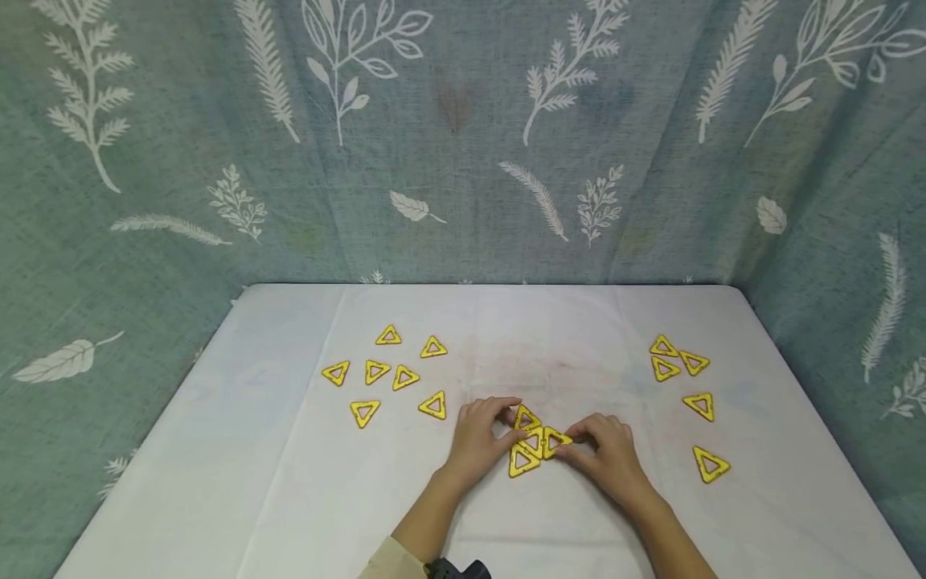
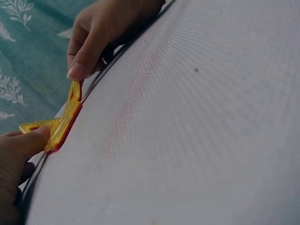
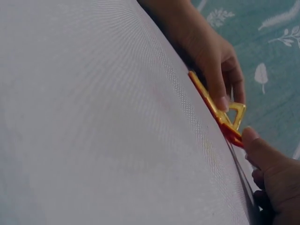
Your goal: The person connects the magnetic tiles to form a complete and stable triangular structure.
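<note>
In the head view, several yellow triangular magnetic tiles lie joined edge to edge. The middle tile [image 1: 533, 441] has an upper tile [image 1: 526, 418], a lower tile [image 1: 522, 461] and a right tile [image 1: 554, 442] about it. My left hand [image 1: 481, 438] pinches the upper tile, its thumb reaching toward the middle one. On the other side my right hand [image 1: 606, 453] pinches the outer corner of the right tile between thumb and fingers. Seen from the left wrist, the joined tiles [image 2: 63, 126] have red undersides, and some tilt up from the flat. Both wrist views partly hide the fingers behind the tiles.
Loose yellow triangles, such as one tile [image 1: 376, 371], are scattered on the left of the white-covered table [image 1: 347, 498]. Others lie at the right, including a cluster tile [image 1: 665, 368] and a nearer tile [image 1: 711, 464]. A leaf-patterned curtain [image 1: 463, 161] surrounds the table's back and sides.
</note>
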`<action>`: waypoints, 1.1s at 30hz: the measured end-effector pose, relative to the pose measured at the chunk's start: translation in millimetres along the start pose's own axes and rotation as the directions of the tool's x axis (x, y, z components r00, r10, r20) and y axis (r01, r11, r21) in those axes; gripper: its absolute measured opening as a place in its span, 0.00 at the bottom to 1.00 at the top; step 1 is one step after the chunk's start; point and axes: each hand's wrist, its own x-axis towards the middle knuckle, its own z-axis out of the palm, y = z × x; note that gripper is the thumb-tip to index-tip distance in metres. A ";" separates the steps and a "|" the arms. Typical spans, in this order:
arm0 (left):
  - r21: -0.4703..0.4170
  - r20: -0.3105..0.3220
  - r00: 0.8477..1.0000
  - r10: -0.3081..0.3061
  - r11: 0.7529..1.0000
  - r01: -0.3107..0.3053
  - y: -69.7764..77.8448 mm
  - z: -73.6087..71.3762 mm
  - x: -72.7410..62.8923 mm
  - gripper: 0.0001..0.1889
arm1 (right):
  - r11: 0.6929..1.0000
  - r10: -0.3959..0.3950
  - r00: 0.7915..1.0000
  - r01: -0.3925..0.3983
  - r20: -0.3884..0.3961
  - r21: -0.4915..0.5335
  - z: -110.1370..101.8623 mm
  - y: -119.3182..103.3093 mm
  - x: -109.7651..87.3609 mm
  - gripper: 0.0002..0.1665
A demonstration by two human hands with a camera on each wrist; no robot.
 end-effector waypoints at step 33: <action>0.045 -0.019 0.986 0.163 0.986 -0.162 -6.8 3.5 -0.5 0.09 | 0.986 -0.099 0.993 0.107 -0.063 0.128 14.5 -16.1 -4.0 0.25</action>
